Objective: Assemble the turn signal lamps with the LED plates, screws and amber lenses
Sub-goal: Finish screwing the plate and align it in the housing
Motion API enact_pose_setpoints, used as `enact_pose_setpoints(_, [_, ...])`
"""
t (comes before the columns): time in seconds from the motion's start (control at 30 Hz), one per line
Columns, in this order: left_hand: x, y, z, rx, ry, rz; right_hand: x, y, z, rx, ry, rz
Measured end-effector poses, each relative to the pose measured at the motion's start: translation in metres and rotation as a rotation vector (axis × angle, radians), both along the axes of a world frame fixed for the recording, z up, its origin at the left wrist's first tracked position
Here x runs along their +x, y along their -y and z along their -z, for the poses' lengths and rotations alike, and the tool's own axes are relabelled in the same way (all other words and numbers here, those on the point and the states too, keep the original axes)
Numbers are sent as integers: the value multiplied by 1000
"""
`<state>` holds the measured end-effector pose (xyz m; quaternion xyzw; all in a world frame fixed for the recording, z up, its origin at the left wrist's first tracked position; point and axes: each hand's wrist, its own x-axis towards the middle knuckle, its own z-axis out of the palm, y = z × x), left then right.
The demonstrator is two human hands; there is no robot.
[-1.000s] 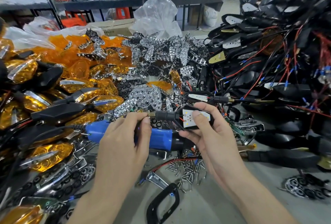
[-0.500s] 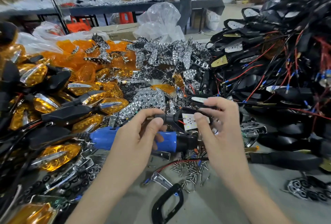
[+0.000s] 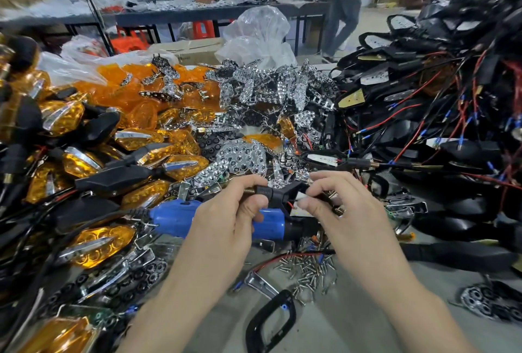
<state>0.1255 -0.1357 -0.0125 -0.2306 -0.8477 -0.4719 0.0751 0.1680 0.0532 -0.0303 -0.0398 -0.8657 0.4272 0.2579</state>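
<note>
A black turn signal lamp housing (image 3: 278,193) with a threaded stem is held between both hands over the table's middle. My left hand (image 3: 226,222) grips its stem end. My right hand (image 3: 339,206) pinches its wide end, where a white LED plate (image 3: 300,211) and a red wire show. A blue electric screwdriver (image 3: 175,218) lies just under the hands. Loose screws (image 3: 306,268) are heaped in front of it. Chrome reflector plates (image 3: 243,157) and amber lenses (image 3: 135,98) are piled behind.
Finished amber lamps (image 3: 96,245) are stacked on the left. A tangle of black wired housings (image 3: 437,132) fills the right. A black frame piece (image 3: 271,321) lies near the front. Plastic bags (image 3: 260,39) and a cardboard box stand behind. A person stands by a far table.
The camera view has tilted up a little. My right hand has shifted from resting its thumb on the LED plate to pinching the housing's wide end with curled fingers. The screwdriver has stayed put.
</note>
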Motion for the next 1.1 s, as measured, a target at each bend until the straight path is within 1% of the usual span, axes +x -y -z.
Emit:
enact_pose_setpoints(0.07, [1, -1, -1, -20, -12, -2, 1, 2, 0, -51, 37, -7])
enact_pose_setpoints(0.13, [3, -2, -3, -41, -18, -10, 3, 4, 1, -26, 45, -3])
enact_pose_setpoints(0.2, [5, -3, -5, -56, -26, -23, 5, 7, 0, 66, -10, 59])
enact_pose_setpoints(0.33, [8, -6, -5, -57, -72, -64, 7, 15, -5, 342, -184, 196])
enact_pose_setpoints(0.4, [10, -7, -4, -40, -100, -93, 6, 17, -7, 372, -213, 195])
enact_pose_setpoints(0.57, [13, -5, -6, -51, -160, -109, 8, 16, -7, 292, -154, 147])
enact_pose_setpoints(0.77, [11, -4, -7, -71, -86, -60, 8, 12, -12, -48, 3, 60])
enact_pose_setpoints(0.83, [11, -4, -11, -65, -58, -32, 7, 10, -12, -98, 43, 55])
enact_pose_setpoints(0.97, [10, 0, -16, -76, -49, -3, 9, 8, -14, -154, 59, 62])
enact_pose_setpoints(1.1, [12, -2, -14, -103, -36, -7, 9, 5, -14, -311, 83, 37])
